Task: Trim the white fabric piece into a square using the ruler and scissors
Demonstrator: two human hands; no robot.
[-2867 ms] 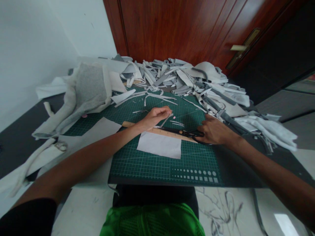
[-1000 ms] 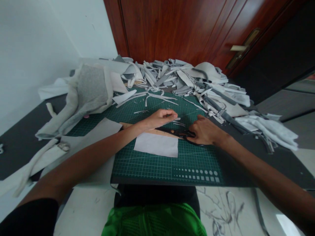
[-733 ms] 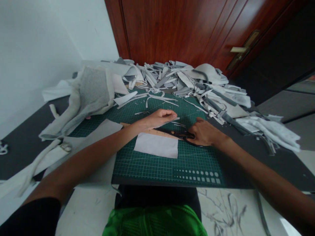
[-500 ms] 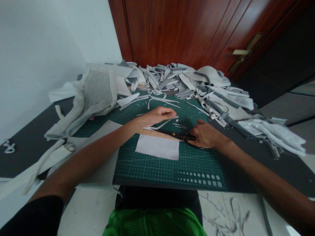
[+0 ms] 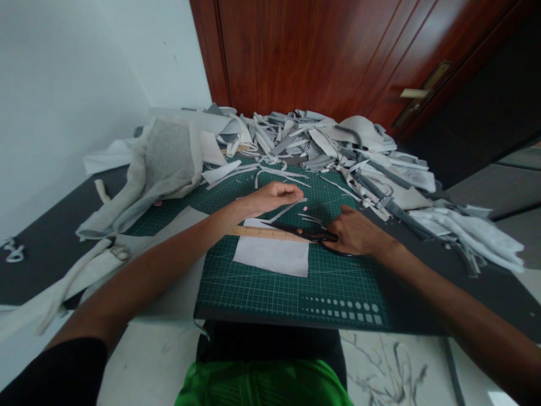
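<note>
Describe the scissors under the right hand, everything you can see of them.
The black scissors have long dark blades, a small brass-coloured pivot and black loop handles. They lie low, tips pointing left, along the upper edge of the wooden ruler on the green cutting mat. The blades look nearly closed. The right hand covers and grips the handles.

Black-handled scissors (image 5: 301,231) lie flat with their blades pointing left, touching a wooden ruler (image 5: 266,233), and their loop handles sit under the right hand (image 5: 355,237). The ruler runs roughly left to right along the far edge of a pale rectangular fabric piece (image 5: 271,255). A thin pale strip (image 5: 287,210) slants just beside the curled left hand (image 5: 273,197).
</note>
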